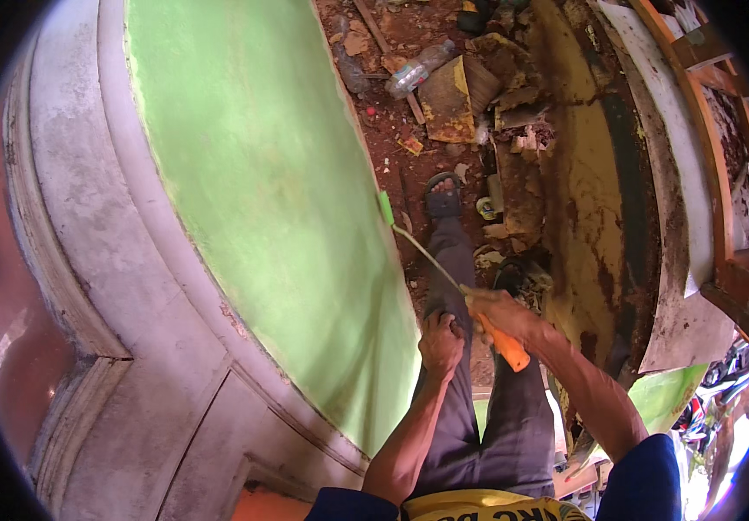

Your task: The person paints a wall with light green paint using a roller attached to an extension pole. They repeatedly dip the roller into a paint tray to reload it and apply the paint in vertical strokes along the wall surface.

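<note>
My right hand (503,317) grips a small paint roller by its orange plastic handle (510,350). A thin metal rod (432,258) runs from the handle up to the green-coated roller head (385,208). That head is at the lower edge of a light green painted wall (264,195); whether it touches the wall is hard to tell. My left hand (443,344) rests on my left leg near the knee, fingers curled, with no tool visible in it. Paler patches and soft shadows mark the wall's green surface.
Red dirt underfoot carries a clear plastic bottle (421,68), a wooden stick (391,58) and broken board pieces (449,104). A stained yellow panel (583,215) and a wooden frame (713,130) stand at right. Grey-white moulding (153,312) borders the wall at left.
</note>
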Demonstrator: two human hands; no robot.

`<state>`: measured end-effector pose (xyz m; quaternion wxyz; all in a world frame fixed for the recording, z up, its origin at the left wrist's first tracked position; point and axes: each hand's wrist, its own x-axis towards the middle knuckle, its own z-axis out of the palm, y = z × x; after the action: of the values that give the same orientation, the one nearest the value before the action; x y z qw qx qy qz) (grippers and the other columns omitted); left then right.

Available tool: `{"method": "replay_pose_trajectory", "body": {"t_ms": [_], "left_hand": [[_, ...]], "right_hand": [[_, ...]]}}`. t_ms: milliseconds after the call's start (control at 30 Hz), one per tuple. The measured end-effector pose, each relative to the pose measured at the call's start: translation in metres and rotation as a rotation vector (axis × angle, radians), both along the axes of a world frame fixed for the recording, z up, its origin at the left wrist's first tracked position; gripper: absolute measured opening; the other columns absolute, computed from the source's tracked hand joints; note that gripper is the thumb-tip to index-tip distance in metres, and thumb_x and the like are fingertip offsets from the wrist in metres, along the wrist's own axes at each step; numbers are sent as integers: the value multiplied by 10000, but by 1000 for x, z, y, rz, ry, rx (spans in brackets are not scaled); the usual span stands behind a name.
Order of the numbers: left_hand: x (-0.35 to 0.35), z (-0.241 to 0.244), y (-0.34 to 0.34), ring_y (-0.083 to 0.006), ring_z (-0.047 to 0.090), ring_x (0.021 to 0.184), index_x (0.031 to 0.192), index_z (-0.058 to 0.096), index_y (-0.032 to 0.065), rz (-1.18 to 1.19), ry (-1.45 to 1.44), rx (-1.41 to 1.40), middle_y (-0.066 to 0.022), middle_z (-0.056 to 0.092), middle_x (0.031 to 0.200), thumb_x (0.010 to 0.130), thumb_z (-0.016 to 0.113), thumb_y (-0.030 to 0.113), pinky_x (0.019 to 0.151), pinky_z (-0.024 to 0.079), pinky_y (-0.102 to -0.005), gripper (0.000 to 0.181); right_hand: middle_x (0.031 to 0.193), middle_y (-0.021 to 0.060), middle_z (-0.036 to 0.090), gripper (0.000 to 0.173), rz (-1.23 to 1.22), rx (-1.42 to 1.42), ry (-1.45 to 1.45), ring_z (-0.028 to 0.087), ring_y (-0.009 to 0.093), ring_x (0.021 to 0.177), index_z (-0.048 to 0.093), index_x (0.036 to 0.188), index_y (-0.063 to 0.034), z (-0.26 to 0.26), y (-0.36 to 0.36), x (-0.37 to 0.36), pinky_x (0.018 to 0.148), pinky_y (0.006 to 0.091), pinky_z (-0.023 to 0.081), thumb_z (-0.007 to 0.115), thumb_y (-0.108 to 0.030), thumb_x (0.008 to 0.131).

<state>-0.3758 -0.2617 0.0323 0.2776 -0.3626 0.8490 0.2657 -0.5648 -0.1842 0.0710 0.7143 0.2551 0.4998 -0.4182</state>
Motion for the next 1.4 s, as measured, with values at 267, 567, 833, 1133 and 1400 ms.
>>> {"method": "replay_pose_trajectory", "body": {"t_ms": [267, 567, 833, 1133, 1400], "left_hand": [[12, 3, 7, -358, 601, 1108, 1101, 674, 48, 18, 46, 104, -152, 605, 1203, 840, 689, 169, 893, 550, -464, 288], [6, 5, 15, -368, 605, 1082, 1199, 628, 32, 8, 22, 30, -154, 612, 1159, 840, 700, 184, 890, 551, -457, 396], [19, 1, 18, -358, 578, 1134, 1199, 631, 26, 129, 48, 106, -159, 587, 1216, 842, 685, 196, 942, 530, -436, 400], [12, 1, 30, -352, 599, 1086, 1180, 649, 49, 41, 28, -14, -141, 600, 1193, 873, 660, 207, 900, 545, -452, 345], [24, 1, 38, -363, 593, 1102, 1141, 652, 56, 184, 288, 68, -153, 604, 1179, 830, 679, 162, 915, 546, -461, 330]], "right_hand": [[788, 42, 553, 454, -72, -58, -152, 571, 140, 616, 544, 1399, -41, 9, -15, 24, 488, 291, 513, 560, -233, 987], [759, 59, 595, 387, -54, -144, -104, 602, 176, 595, 611, 1259, -33, -108, -6, 77, 505, 322, 535, 576, -318, 1000], [718, 26, 554, 439, -28, -73, -199, 547, 120, 515, 552, 1384, -31, 56, 7, 16, 464, 284, 502, 559, -263, 1011], [727, 19, 531, 265, 32, 48, -168, 537, 125, 497, 575, 1132, -40, -56, -36, 20, 431, 290, 492, 554, -278, 1017], [743, 19, 504, 391, 38, -76, -181, 530, 126, 539, 550, 1368, -79, 44, 4, 11, 464, 277, 486, 560, -240, 1011]]}}
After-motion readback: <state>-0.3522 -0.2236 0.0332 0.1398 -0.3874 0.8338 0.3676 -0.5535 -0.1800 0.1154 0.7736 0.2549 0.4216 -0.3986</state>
